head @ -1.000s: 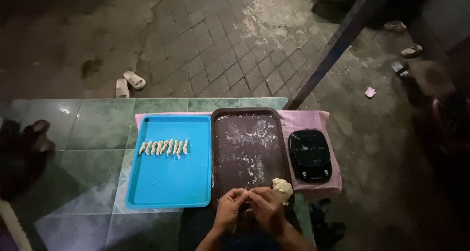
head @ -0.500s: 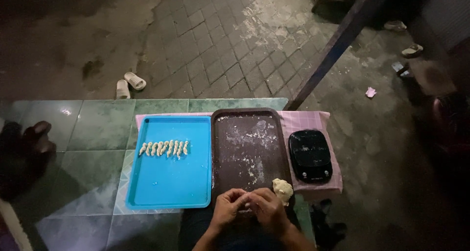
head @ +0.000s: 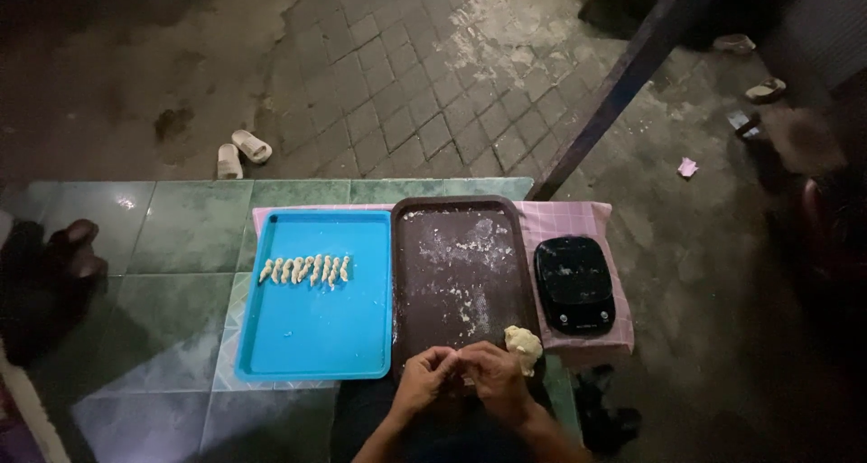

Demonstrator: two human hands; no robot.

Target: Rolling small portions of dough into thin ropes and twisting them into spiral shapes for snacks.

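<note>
Dough, a small piece, is pinched between the fingertips of both hands at the near edge of the brown tray [head: 461, 282]; the piece itself is too small and hidden to make out clearly. Left hand [head: 423, 378] and right hand [head: 494, 378] meet fingertip to fingertip, both curled closed around it. Just right of the right hand, a pale lump of dough [head: 524, 347] sits at the tray's near right corner. The brown tray is dusted with flour. Beside it on the left lies a blue tray [head: 316, 336] with a row of small twisted dough pieces [head: 304, 270] across its far half. To the right, a black scale [head: 575, 285] rests on a pink checked cloth [head: 587, 219]. All stand on a green tiled desk [head: 163, 246]. Farther off, a pair of pale sandals [head: 238, 151] lies on the paved floor.
</note>
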